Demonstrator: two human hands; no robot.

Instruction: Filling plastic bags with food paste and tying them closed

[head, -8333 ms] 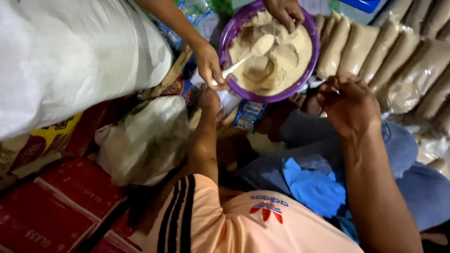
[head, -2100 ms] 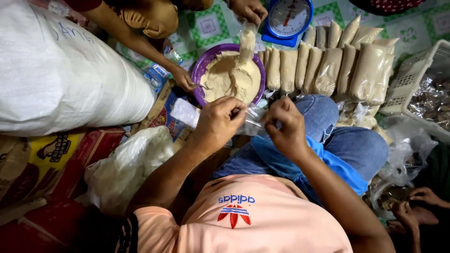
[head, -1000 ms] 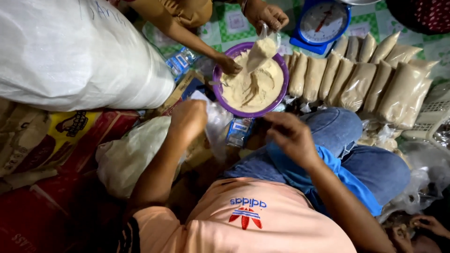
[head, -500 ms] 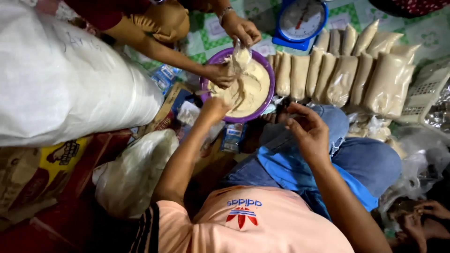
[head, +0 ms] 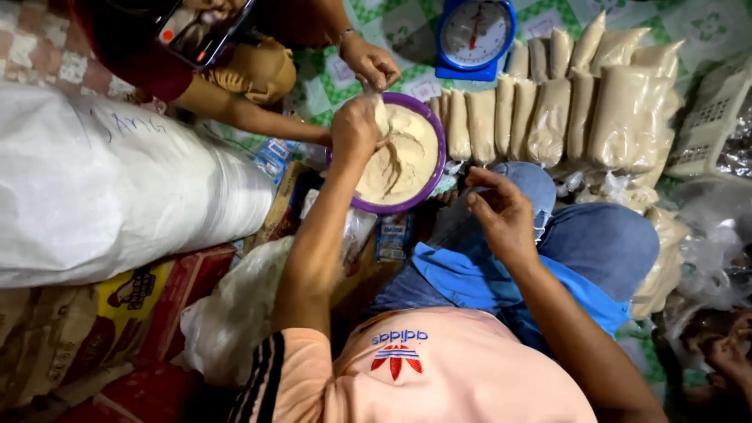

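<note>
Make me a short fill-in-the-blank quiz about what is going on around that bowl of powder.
1. The bowl that holds the pale powder is ____ in colour.
2. The person's left hand is above the bowl, while the right hand hovers over their ____.
3. The blue thing with a round dial beyond the bowl is a ____.
4. The filled bags lie in a row to the ____ of the bowl.

Missing words: purple; lap; scale; right

Left hand [head: 354, 129] reaches forward, closed; right hand [head: 501, 215] rests half-curled.
</note>
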